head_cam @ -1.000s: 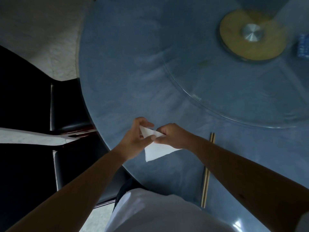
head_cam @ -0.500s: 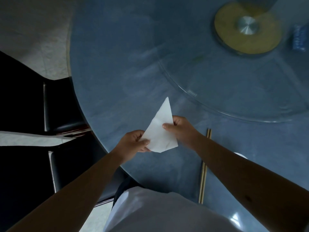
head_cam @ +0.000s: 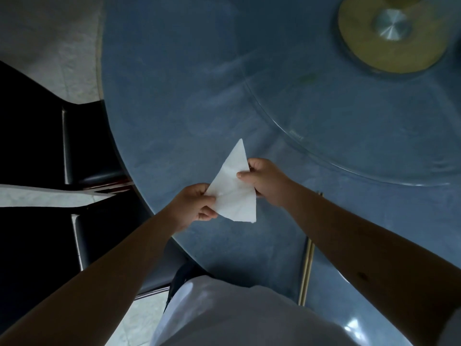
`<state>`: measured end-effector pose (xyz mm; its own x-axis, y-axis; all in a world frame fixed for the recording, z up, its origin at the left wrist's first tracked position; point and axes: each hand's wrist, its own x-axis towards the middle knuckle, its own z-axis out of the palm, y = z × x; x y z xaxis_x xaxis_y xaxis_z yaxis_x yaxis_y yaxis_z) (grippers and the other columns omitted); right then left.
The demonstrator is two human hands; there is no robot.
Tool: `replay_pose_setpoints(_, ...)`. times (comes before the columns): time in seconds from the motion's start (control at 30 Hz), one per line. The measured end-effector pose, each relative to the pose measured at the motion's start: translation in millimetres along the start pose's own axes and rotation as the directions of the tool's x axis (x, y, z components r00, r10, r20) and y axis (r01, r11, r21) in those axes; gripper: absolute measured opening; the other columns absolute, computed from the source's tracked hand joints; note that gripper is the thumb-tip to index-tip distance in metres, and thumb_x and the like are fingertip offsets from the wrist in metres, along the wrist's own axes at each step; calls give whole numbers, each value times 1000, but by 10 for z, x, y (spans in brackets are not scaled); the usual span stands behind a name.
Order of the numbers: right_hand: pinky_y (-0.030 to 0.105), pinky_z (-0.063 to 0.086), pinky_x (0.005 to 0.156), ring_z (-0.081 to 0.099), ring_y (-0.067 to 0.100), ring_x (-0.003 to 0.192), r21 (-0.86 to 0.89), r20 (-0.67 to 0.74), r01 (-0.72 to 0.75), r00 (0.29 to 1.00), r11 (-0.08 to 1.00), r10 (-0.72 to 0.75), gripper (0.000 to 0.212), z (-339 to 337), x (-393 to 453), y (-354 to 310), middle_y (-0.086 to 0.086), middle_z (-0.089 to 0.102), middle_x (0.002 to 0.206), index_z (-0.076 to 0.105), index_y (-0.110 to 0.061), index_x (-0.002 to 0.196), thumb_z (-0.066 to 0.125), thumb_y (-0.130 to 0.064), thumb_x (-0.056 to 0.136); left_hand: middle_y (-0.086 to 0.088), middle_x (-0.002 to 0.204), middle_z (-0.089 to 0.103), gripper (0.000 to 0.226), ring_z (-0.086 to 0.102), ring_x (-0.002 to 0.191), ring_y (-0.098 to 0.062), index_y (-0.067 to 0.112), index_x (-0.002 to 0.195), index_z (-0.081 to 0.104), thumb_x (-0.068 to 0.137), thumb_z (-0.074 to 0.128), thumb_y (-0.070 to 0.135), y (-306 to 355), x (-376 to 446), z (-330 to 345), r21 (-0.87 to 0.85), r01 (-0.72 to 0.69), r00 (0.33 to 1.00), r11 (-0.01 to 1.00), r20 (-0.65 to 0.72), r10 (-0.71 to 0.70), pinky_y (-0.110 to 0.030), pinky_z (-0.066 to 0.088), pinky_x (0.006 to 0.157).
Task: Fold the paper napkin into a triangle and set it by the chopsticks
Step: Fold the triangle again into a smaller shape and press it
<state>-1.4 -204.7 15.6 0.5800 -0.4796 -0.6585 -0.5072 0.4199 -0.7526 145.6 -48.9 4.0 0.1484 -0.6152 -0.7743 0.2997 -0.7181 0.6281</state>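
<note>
A white paper napkin (head_cam: 235, 193) folded into a triangle is held up above the blue table (head_cam: 199, 96), one point aimed away from me. My left hand (head_cam: 194, 208) pinches its lower left edge. My right hand (head_cam: 264, 179) pinches its right edge. A pair of wooden chopsticks (head_cam: 306, 268) lies on the table to the right of the napkin, mostly hidden under my right forearm.
A glass turntable (head_cam: 361, 121) with a round yellow hub (head_cam: 391, 31) covers the far right of the table. Two dark chairs (head_cam: 92, 146) stand at the table's left edge. My white shirt (head_cam: 237, 315) fills the bottom.
One second ago both hands pressed the napkin together low over the table. They then raised it and spread it out as a flat triangle, which has stayed much the same since.
</note>
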Motion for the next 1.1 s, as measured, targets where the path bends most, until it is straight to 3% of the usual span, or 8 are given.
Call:
replay_pose_setpoints(0.13, 51, 56, 81, 68, 36, 89, -285, -90, 26, 994, 958, -54, 12, -22, 164, 77, 17, 71, 91, 68, -10, 90, 63, -17, 81, -6, 59, 69, 11, 70, 60, -15, 6, 90, 61, 86, 52, 11, -19, 155, 7, 282, -19, 969, 959, -230, 87, -25, 51, 52)
replay_pose_setpoints(0.3, 57, 53, 85, 67, 37, 91, -316, -128, 23, 990, 948, -66, 21, -50, 331, 91, 18, 71, 91, 66, -10, 89, 65, -25, 76, -3, 59, 69, 10, 69, 56, -12, 12, 83, 61, 83, 52, 15, 21, 262, -23, 444, -57, 935, 894, -291, 204, -29, 50, 56)
replay_pose_setpoints(0.47, 44, 53, 84, 67, 27, 87, -399, -172, 55, 976, 915, -134, 20, -57, 417, 64, 4, 73, 85, 69, -14, 97, 66, -20, 78, 5, 61, 58, 8, 59, 63, -19, 23, 76, 57, 80, 53, 28, 92, 274, -20, 766, -28, 882, 642, -283, 377, -26, 42, 55)
replay_pose_setpoints(0.6, 32, 42, 66, 53, 23, 66, -501, -188, 83, 961, 861, -202, 14, -35, 413, 111, 4, 59, 62, 59, -11, 70, 67, -18, 78, -3, 102, 61, 29, 60, 92, -25, 24, 109, 60, 80, 62, 31, 133, 327, -24, 797, -32, 865, 603, -280, 415, -37, 51, 78)
replay_pose_setpoints(0.77, 27, 36, 58, 45, 9, 57, -482, -109, 165, 963, 860, -246, 24, -126, 328, 123, -7, 51, 54, 53, -20, 60, 69, -19, 79, -3, 146, 41, 75, 35, 130, -28, 22, 142, 33, 77, 69, 35, 235, 411, -6, 815, -155, 864, 558, -161, 476, -48, 33, 106)
replay_pose_setpoints(0.83, 25, 38, 57, 47, 3, 55, -458, -88, 166, 969, 873, -230, 17, -178, 291, 132, -8, 55, 58, 60, -17, 65, 70, -21, 78, 1, 139, 50, 65, 42, 127, -22, 28, 137, 41, 78, 68, 35, 308, 441, 11, 795, -208, 883, 570, -98, 458, -47, 35, 105)
replay_pose_setpoints(0.97, 30, 43, 66, 55, 11, 65, -406, -72, 191, 968, 894, -239, 4, -231, 228, 162, -2, 64, 70, 66, -15, 75, 69, -16, 78, -2, 81, 66, 13, 62, 81, -25, 15, 90, 67, 82, 65, 26, 368, 444, 69, 836, -246, 828, 490, -81, 555, -35, 45, 76)
replay_pose_setpoints(1.1, 29, 54, 83, 68, 11, 89, -297, -97, 211, 963, 931, -250, 25, -212, 196, 212, -2, 72, 96, 67, -20, 100, 71, -10, 78, -5, 68, 60, 13, 53, 62, -21, 7, 76, 63, 81, 67, 17, 349, 432, 43, 813, -296, 721, 501, -154, 676, -29, 36, 58)
